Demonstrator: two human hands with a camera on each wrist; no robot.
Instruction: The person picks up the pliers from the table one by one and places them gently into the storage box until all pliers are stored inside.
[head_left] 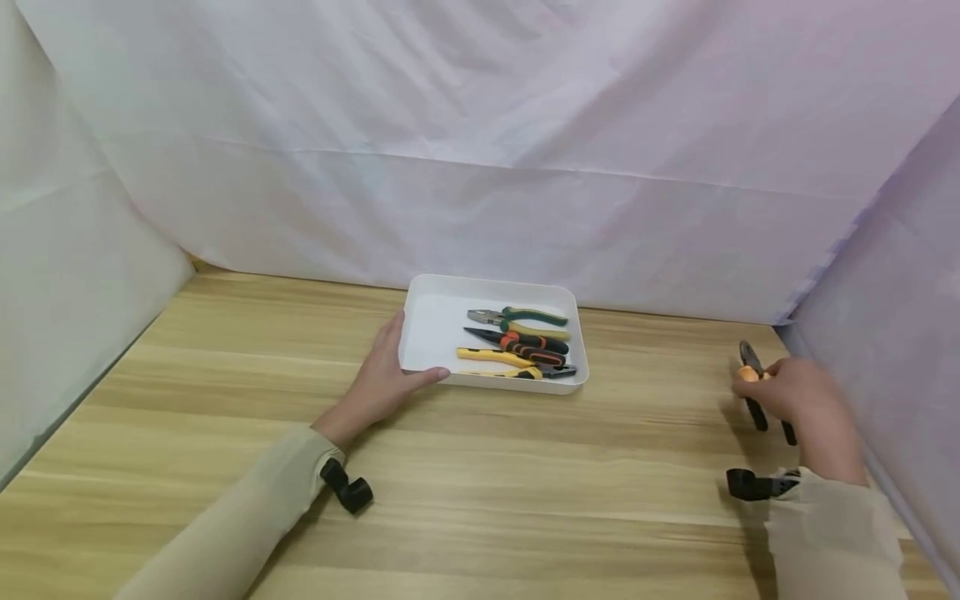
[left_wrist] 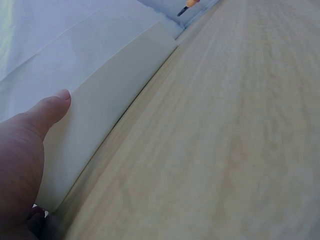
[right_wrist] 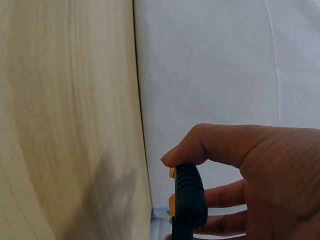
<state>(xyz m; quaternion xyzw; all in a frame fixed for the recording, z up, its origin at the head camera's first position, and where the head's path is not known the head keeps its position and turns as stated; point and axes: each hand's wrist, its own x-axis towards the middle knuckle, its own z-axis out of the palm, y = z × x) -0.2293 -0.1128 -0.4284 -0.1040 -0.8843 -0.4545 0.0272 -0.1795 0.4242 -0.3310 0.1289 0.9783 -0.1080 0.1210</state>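
Observation:
My left hand rests against the near left corner of a white tray, thumb stretched along the front wall and fingers along the left side. Pliers lie in the tray's right part: green-and-yellow-handled combination pliers, long-nose pliers with black and orange-red grips, and yellow-and-black pliers. At the far right my right hand pinches pliers with orange-and-black handles, jaws toward the back. In the right wrist view, thumb and fingers hold a dark ribbed handle.
The tray stands on a wood-grain table close to a white cloth hung along the back edge. More cloth hangs on the left and right. A small black camera sits on each wrist.

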